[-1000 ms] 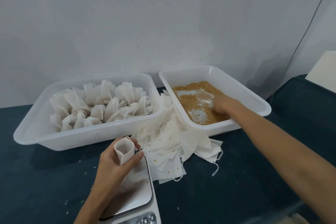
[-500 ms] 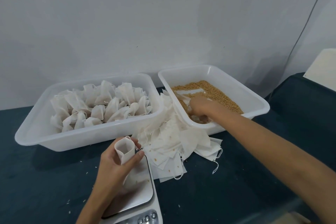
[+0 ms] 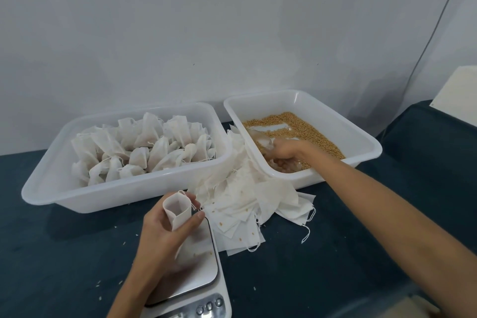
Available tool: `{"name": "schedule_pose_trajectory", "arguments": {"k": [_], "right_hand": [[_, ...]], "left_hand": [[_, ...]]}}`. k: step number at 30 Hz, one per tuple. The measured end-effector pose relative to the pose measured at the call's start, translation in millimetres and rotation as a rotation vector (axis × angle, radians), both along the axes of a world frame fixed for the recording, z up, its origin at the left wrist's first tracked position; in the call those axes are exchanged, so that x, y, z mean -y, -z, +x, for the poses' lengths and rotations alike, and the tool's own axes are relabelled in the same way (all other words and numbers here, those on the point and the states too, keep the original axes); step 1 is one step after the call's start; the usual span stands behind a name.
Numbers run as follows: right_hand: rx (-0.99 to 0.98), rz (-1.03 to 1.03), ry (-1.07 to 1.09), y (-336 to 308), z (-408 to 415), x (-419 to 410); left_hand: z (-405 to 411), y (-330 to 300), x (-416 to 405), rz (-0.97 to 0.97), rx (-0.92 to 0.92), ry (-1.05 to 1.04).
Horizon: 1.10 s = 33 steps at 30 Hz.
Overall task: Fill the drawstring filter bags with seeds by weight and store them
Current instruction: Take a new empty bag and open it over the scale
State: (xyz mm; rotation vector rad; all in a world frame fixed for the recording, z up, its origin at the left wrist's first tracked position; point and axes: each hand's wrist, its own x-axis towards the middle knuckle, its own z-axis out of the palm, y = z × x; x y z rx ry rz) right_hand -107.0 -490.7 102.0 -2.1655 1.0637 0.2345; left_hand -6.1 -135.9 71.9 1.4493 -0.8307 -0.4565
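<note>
Left hand (image 3: pixel 165 237) grips open filter bag (image 3: pixel 178 212) over the scale (image 3: pixel 196 279); right hand (image 3: pixel 286 153) clutches clear scoop (image 3: pixel 265 142) in seed tray (image 3: pixel 361 142) beyond scale: spill risk in transit.

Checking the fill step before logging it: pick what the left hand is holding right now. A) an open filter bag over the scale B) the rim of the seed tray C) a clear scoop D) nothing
A: the left hand grips an open filter bag upright above the scale, while the right hand works a clear scoop in the seed tray.
</note>
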Motion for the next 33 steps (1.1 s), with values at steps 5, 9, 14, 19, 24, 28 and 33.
{"name": "schedule_pose_trajectory", "arguments": {"k": [5,9,14,19,24,28,33], "right_hand": [[0.13,-0.036,0.065,-0.1,-2.8,1.1],[0.196,-0.229,0.097,-5.5,-10.1,6.4],[0.239,-0.396,0.13,-5.2,-22.3,8.9],[0.146,-0.481,0.091,-3.5,-30.1,10.8],[0.22,-0.551,0.115,-10.3,-38.2,2.4],[0.389,-0.516,0.018,-21.8,-43.9,-17.4],[0.55,-0.439,-0.193,-38.8,-42.5,-63.7]], "left_hand": [[1.5,1.3,-1.0,-0.004,-0.001,-0.006],[1.0,1.3,0.0,-0.015,-0.024,0.009],[1.1,-0.2,7.3,-0.026,-0.07,0.024],[0.3,3.2,5.0,-0.034,-0.063,0.036],[1.9,3.6,2.1,-0.077,-0.072,0.039],[2.8,4.3,2.2,-0.079,-0.08,0.049],[5.7,6.7,0.5,-0.076,-0.053,-0.033]]}}
